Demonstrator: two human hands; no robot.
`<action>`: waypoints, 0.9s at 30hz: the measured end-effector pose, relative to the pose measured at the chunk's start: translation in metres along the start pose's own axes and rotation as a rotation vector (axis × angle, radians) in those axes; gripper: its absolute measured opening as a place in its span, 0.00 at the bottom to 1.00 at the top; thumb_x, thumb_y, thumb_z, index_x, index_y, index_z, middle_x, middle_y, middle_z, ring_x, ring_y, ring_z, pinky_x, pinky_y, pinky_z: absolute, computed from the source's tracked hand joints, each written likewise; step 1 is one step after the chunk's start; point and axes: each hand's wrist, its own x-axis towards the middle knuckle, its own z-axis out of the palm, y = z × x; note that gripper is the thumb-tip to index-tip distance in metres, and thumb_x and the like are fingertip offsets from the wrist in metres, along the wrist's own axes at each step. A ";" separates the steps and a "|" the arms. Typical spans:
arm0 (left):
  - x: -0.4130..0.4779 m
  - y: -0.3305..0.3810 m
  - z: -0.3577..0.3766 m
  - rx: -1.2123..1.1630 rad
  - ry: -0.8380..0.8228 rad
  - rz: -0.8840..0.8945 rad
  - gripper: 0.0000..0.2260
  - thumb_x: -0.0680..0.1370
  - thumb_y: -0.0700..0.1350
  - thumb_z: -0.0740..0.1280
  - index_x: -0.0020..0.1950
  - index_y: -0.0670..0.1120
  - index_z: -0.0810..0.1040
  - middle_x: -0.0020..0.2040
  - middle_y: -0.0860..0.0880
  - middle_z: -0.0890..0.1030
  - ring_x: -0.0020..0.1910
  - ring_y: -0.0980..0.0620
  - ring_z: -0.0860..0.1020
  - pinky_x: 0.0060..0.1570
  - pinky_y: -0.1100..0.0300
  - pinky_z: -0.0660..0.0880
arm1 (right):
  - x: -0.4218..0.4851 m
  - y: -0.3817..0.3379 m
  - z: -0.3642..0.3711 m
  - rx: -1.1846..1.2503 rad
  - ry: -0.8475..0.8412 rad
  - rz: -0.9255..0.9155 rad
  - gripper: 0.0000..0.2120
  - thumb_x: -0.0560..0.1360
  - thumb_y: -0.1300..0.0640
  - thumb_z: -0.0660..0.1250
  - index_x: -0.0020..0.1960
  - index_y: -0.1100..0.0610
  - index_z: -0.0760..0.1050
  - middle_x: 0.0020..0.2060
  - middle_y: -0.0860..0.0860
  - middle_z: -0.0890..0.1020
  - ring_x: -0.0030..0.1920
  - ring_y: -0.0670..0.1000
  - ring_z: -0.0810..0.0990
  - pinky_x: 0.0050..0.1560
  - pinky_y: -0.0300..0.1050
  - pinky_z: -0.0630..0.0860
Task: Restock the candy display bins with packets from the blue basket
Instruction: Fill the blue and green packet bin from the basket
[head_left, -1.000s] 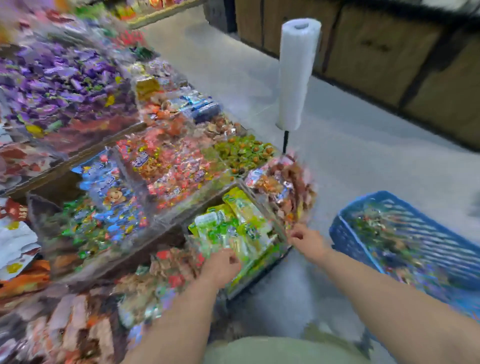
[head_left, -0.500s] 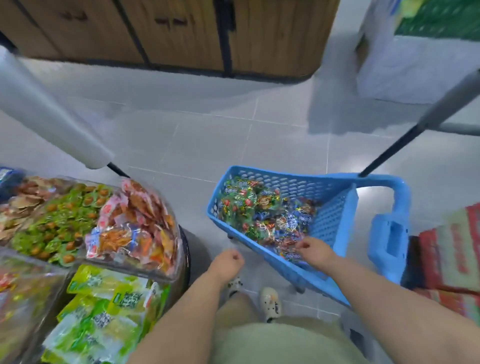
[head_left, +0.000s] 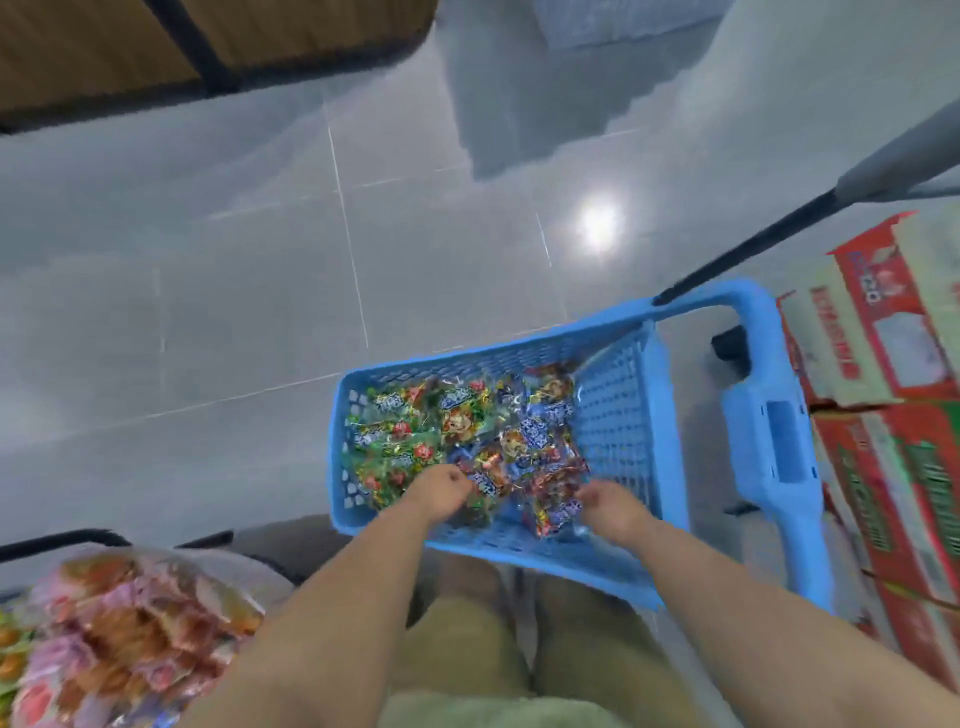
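Observation:
The blue basket (head_left: 618, 415) stands on the grey floor in front of my knees. A heap of green and blue candy packets (head_left: 457, 426) fills its left half. Both of my hands are inside it. My left hand (head_left: 436, 493) has its fingers curled down into the packets at the near edge of the heap. My right hand (head_left: 613, 512) digs its curled fingers into the blue packets at the heap's right side. The fingertips of both hands are hidden by wrappers. One display bin (head_left: 130, 639) with pink and orange packets shows at the lower left.
The basket's blue pull handle (head_left: 779, 447) rises on its right, with a black pole (head_left: 753, 249) slanting above it. Red and green cartons (head_left: 883, 364) are stacked at the right edge. Wooden cabinets (head_left: 104, 47) line the far side of the tiled floor.
My view swung from the display bins to the basket. My left hand moved from beside the basket into the packets. My right hand stayed inside it and dug deeper.

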 end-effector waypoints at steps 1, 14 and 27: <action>0.009 -0.001 -0.002 0.000 -0.012 -0.011 0.13 0.80 0.41 0.59 0.36 0.45 0.67 0.38 0.41 0.71 0.39 0.48 0.70 0.40 0.59 0.67 | 0.007 0.002 0.005 -0.040 -0.025 0.020 0.07 0.74 0.63 0.62 0.47 0.54 0.77 0.42 0.50 0.79 0.39 0.48 0.74 0.39 0.40 0.69; 0.053 -0.041 0.044 -0.003 -0.104 -0.059 0.10 0.80 0.44 0.58 0.39 0.47 0.72 0.39 0.44 0.76 0.37 0.48 0.71 0.40 0.57 0.68 | 0.075 0.025 0.046 -0.745 -0.119 -0.126 0.29 0.75 0.60 0.63 0.74 0.51 0.58 0.73 0.53 0.59 0.74 0.58 0.54 0.71 0.55 0.60; 0.029 -0.004 0.020 -0.252 -0.078 0.053 0.20 0.72 0.52 0.74 0.60 0.50 0.72 0.52 0.52 0.75 0.50 0.54 0.75 0.45 0.63 0.73 | 0.048 -0.008 0.001 -0.346 0.194 -0.392 0.10 0.81 0.55 0.54 0.52 0.59 0.72 0.44 0.56 0.78 0.46 0.58 0.75 0.39 0.48 0.68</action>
